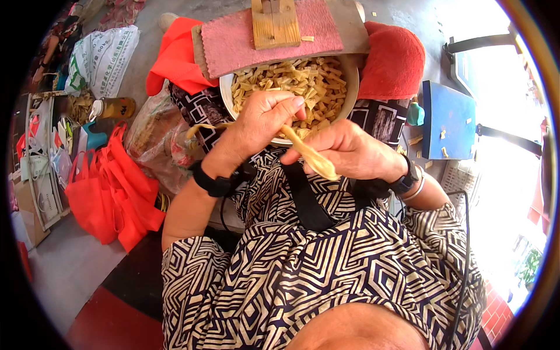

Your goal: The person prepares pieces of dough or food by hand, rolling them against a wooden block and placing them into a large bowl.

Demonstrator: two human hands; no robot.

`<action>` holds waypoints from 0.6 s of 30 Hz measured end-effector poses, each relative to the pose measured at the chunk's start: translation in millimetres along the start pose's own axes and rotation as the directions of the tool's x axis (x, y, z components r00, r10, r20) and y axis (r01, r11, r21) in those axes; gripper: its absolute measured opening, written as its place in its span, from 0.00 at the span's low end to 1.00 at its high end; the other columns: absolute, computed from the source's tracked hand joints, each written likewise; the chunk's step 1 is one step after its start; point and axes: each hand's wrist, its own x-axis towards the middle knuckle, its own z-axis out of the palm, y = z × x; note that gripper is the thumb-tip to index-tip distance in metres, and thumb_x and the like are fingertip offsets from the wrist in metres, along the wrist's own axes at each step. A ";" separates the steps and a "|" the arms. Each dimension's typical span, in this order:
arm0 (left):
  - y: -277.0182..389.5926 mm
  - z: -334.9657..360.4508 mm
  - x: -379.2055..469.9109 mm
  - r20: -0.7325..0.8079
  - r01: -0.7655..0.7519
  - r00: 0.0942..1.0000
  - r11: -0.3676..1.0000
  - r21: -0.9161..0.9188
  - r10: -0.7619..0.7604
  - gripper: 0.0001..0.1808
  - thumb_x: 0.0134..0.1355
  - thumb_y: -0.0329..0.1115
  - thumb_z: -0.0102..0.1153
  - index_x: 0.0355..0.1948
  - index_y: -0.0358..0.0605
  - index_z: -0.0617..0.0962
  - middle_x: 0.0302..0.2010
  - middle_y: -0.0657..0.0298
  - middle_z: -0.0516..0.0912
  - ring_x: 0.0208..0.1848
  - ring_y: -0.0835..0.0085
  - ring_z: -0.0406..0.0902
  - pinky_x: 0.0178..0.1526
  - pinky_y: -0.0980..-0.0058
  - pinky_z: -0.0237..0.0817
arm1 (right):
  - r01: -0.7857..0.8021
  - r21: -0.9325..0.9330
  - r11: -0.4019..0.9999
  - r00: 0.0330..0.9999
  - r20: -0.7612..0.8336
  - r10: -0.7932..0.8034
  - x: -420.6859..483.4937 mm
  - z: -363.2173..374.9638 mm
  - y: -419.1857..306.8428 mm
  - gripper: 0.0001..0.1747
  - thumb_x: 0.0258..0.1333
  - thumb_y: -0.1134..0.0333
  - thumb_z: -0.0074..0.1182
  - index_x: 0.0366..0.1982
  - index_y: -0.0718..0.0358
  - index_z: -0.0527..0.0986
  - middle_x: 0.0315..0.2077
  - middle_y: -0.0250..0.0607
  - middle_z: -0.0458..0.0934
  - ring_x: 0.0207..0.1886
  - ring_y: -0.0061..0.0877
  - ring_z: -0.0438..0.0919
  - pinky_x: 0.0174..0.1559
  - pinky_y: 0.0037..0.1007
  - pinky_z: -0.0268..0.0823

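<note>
A long, pale yellow dried strip point(313, 156), flattened at one end, runs slantwise between my hands above my lap. My left hand point(267, 118) is closed round it, and its thin tail sticks out past the wrist. The fingers of my right hand point(350, 151) hold the strip near its broad end. Beneath the hands a round pale basin point(353, 81) holds a heap of short cut yellow pieces point(302, 83). Across its far rim lies a board with pink cloth point(227, 41), bearing a wooden block point(274, 33) with a metal piece set upright in it.
Red cloths point(393, 61) cover both knees. At the left are red bags point(111, 197), a clear plastic bag point(153, 135), a bottle with amber liquid point(114, 108) and a printed white sack point(103, 61). A blue box point(450, 120) stands at the right, beside a pale plastic basket point(459, 177).
</note>
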 end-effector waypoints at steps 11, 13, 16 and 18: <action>3.3 57.9 7.7 -0.022 0.038 0.997 0.748 -0.663 -0.070 0.10 0.71 0.36 0.47 0.50 0.47 0.71 0.28 0.68 0.73 0.20 0.86 0.60 0.24 0.88 0.54 | -0.122 -0.855 0.504 0.653 -0.451 -0.608 19.2 -24.8 22.8 0.19 0.53 0.69 0.59 0.49 0.51 0.79 0.22 0.38 0.79 0.22 0.34 0.80 0.25 0.30 0.71; -4.7 54.3 10.4 0.026 0.085 0.995 0.714 -0.695 -0.094 0.10 0.71 0.36 0.49 0.50 0.47 0.71 0.29 0.68 0.73 0.20 0.86 0.60 0.24 0.88 0.54 | -0.105 -0.867 0.487 0.608 -0.443 -0.659 25.8 -26.7 27.5 0.21 0.51 0.69 0.60 0.49 0.50 0.79 0.21 0.37 0.78 0.22 0.35 0.78 0.24 0.32 0.70; -6.8 46.9 11.3 0.067 0.095 0.995 0.707 -0.701 -0.067 0.10 0.69 0.35 0.51 0.48 0.45 0.71 0.29 0.66 0.75 0.20 0.85 0.63 0.24 0.87 0.56 | -0.101 -0.909 0.404 0.609 -0.378 -0.698 30.4 -31.9 27.7 0.16 0.50 0.66 0.63 0.44 0.52 0.80 0.23 0.36 0.79 0.23 0.35 0.79 0.25 0.32 0.70; -4.4 46.3 10.8 0.049 0.090 0.996 0.731 -0.676 -0.077 0.06 0.68 0.34 0.53 0.44 0.45 0.73 0.28 0.66 0.76 0.20 0.86 0.64 0.24 0.87 0.55 | -0.096 -0.927 0.362 0.617 -0.341 -0.710 35.5 -33.3 25.3 0.12 0.49 0.63 0.64 0.38 0.54 0.81 0.24 0.36 0.79 0.23 0.36 0.78 0.25 0.32 0.70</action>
